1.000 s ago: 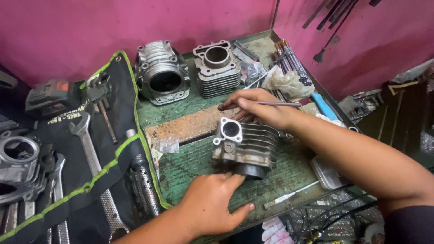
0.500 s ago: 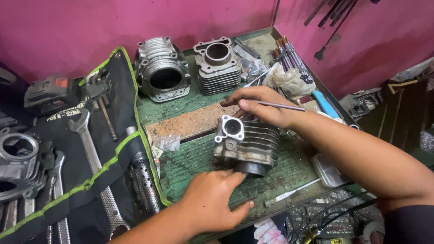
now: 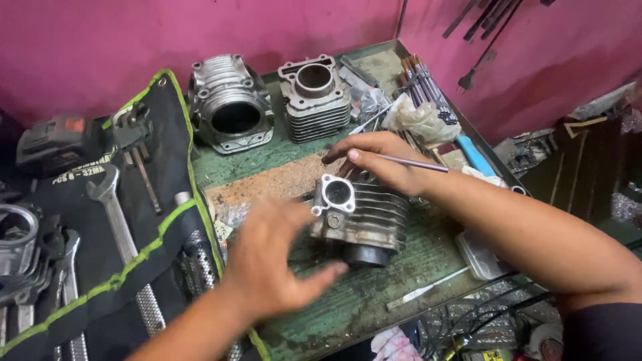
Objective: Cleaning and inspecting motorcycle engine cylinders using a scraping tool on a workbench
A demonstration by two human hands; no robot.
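Finned cylinder (image 3: 361, 220), on its side mid green tabletop (image 3: 374, 301): left hand (image 3: 274, 264) blurred with fingers spread, at its near side, contact unclear; right hand (image 3: 381, 160) resting on its far top, pinching a thin rod (image 3: 408, 162); two more cylinders (image 3: 231, 103) behind; spanner (image 3: 117, 220) left.

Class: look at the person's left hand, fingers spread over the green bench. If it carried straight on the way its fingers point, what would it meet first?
Most likely the finned engine cylinder lying on its side: the left hand points right, at its near end. The hand is blurred, so whether it touches the cylinder is unclear.
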